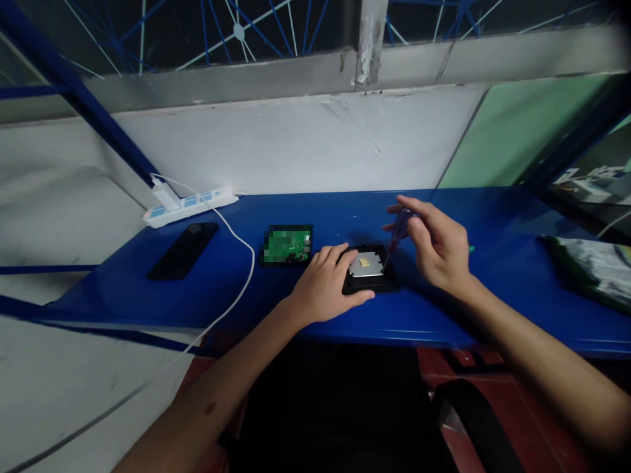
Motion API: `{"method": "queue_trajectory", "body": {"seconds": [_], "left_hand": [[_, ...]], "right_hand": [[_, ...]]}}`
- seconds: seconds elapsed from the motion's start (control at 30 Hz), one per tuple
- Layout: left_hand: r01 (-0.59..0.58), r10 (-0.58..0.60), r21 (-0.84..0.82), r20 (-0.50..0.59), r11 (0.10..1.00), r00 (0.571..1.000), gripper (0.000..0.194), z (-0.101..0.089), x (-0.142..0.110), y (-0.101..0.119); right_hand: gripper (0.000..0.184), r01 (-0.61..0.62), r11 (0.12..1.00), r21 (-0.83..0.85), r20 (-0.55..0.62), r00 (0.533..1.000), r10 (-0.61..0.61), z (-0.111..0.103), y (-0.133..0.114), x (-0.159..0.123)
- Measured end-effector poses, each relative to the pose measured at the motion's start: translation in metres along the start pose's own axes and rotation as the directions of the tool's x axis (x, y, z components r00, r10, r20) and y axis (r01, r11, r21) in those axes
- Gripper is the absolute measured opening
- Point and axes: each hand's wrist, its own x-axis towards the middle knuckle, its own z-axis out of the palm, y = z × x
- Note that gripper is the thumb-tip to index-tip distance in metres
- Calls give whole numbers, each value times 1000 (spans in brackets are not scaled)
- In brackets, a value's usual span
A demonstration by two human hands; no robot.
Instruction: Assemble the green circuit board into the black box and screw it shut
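My right hand [438, 249] is closed round the purple, see-through handle of a screwdriver [403, 225]. The shaft points down and left, its tip at the right side of a silver metal plate [372, 265]. That plate, with a small yellowish square on it, sits inside a black case [379, 285] on the table. My left hand [328, 282] grips the left side of this case, fingers over the far left part and thumb along the front edge. Left of it lies a green circuit board [288, 244] in a dark frame, partly pixelated.
A black phone [183, 251] and a white power strip [197, 203] with a plugged-in charger are on the left of the blue table [424, 322]. A white cable [249, 276] runs over the front edge. At the far right lies a shiny bag [591, 266].
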Motion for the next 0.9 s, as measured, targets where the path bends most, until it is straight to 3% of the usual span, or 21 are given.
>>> {"method": "queue_trajectory", "body": {"seconds": [0.17, 0.33, 0.63, 0.9], "left_hand": [[-4, 4, 1, -8, 1000, 1000, 76, 0, 0, 0], [-3, 3, -1, 2, 1000, 1000, 76, 0, 0, -1], [-3, 3, -6, -9, 1000, 1000, 75, 1, 0, -1], [1, -1, -3, 3, 1000, 1000, 77, 1, 0, -1]], "right_hand": [[43, 18, 1000, -11, -45, 999, -19, 3, 3, 0], [32, 74, 995, -73, -46, 996, -78, 2, 5, 2], [39, 28, 1000, -8, 34, 999, -28, -1, 0, 2], [40, 2, 1000, 3, -14, 1000, -2, 2, 2, 0]]}}
